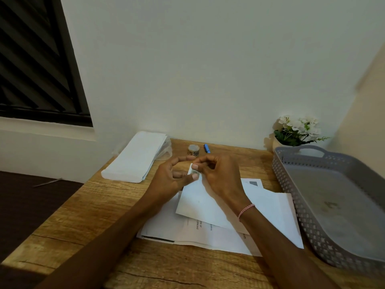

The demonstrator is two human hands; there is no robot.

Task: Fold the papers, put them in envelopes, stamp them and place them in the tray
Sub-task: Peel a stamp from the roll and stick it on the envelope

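Both hands meet over the middle of the wooden desk [87, 215]. My left hand [173, 178] and my right hand [218, 174] pinch a small stamp [192, 171] between thumbs and fingertips, just above the top corner of a white envelope [208, 203]. That envelope lies on a loose pile of printed papers [277, 217]. A small roll of stamps [193, 150] stands behind the hands. A stack of blank envelopes [135, 157] lies at the back left. The grey perforated tray [333, 197] sits at the right with nothing in it.
A blue pen [206, 148] lies beside the roll near the wall. A pot of white flowers [298, 130] stands behind the tray in the corner. A dark surface [31, 201] lies left of the desk, below a louvred window [35, 59].
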